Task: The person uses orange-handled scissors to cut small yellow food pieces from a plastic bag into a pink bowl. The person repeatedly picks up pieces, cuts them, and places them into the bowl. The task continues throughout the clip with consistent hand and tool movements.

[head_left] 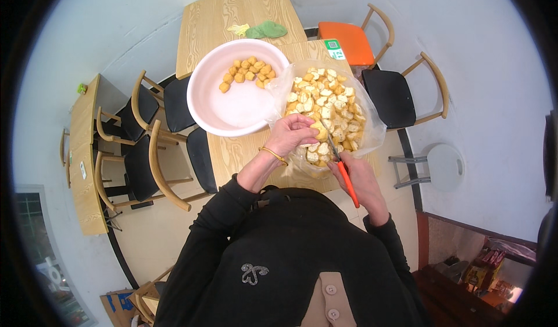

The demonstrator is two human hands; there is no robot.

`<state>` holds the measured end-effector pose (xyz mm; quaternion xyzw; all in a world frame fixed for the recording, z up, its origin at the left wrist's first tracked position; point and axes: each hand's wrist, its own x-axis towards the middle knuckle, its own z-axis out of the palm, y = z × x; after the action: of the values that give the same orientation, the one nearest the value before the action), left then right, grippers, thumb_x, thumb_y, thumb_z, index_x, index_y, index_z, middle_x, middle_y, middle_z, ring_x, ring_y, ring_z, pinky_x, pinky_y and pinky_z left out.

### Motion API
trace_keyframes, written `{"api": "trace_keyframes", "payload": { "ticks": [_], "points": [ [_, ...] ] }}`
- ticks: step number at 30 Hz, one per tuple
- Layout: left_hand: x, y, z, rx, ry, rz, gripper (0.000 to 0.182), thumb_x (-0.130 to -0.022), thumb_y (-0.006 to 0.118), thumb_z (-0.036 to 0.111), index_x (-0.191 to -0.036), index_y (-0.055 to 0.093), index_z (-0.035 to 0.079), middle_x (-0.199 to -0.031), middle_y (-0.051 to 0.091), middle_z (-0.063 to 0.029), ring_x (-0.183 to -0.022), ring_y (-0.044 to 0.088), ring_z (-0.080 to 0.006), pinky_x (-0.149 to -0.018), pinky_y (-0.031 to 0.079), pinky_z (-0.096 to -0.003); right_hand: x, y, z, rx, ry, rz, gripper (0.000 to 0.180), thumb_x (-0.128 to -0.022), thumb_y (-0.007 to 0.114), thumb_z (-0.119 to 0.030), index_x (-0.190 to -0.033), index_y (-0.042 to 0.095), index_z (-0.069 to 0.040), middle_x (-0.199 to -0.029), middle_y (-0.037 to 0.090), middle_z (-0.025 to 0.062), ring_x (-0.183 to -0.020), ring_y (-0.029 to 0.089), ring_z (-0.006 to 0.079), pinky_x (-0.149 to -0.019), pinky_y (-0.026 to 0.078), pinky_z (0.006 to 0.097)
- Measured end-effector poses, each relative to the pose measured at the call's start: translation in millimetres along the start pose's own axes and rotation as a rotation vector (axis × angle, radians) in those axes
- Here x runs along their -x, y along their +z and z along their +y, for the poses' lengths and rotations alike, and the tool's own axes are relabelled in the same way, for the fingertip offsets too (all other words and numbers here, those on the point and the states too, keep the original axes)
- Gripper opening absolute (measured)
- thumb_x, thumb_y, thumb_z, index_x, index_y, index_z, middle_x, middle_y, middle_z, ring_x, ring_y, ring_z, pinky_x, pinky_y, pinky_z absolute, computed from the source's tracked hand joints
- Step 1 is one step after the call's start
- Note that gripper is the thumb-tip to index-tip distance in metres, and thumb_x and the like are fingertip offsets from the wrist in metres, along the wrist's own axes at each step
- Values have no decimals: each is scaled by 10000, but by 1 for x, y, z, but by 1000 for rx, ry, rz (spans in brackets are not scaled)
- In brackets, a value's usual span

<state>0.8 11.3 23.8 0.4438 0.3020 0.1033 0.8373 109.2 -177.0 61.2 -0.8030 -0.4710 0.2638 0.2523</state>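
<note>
Between the thumb and fingers of my left hand (pixel 293 134) is a golden fried tofu puff (pixel 320 131). My right hand (pixel 358 179) grips scissors (pixel 347 183) with red-orange handles, their dark blades reaching up beside that puff. Whether the blades touch it I cannot tell. Under both hands a clear plastic bag (pixel 370 122) lies spread on the table, heaped with cut tofu puffs (pixel 326 98) showing pale insides. To its left stands a wide pale pink basin (pixel 231 113), holding several whole-looking tofu puffs (pixel 250 69) toward its far side.
A green cloth (pixel 267 29) and a crumpled yellow piece (pixel 238 29) lie on the far wooden table (pixel 209 17). A green-and-white card (pixel 335 49) bears writing. Black-seated chairs (pixel 389 98) flank the tables, with an orange-seated chair (pixel 346 41) at far right and a white folding stool (pixel 444 166) by the wall.
</note>
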Motion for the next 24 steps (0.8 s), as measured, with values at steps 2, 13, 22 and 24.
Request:
{"api": "trace_keyframes", "payload": {
  "ticks": [2,13,22,24],
  "points": [
    [0,0,1,27,31,35,206,-844,686,-16,-1028,595,-5,-950,650,-95,-867,681,-182,-773,608,-297,1,-5,0,-104,60,-59,298,-919,605,-301,-904,550,-9,-667,595,190,-650,587,393,-579,430,460],
    [1,5,-1,97,39,-67,155,-858,672,-11,-999,608,2,-931,662,-75,-864,683,-177,-800,594,-297,5,-8,-2,121,-19,-73,381,-929,582,-282,-1181,533,-1,-873,645,148,-871,612,317,-774,377,403],
    [0,-1,5,-7,64,-76,128,-866,663,-16,-988,631,-40,-896,685,-132,-808,709,-193,-746,599,-269,0,-1,-1,68,-30,-36,294,-927,603,-275,-1012,558,3,-715,610,183,-714,590,384,-664,410,426],
    [-3,-2,6,-56,100,-68,127,-863,669,-13,-981,633,-39,-871,692,-133,-784,710,-191,-729,601,-262,-1,0,-1,36,-47,-16,283,-922,612,-270,-946,561,8,-670,589,195,-662,583,395,-617,424,440]
  ]
}}
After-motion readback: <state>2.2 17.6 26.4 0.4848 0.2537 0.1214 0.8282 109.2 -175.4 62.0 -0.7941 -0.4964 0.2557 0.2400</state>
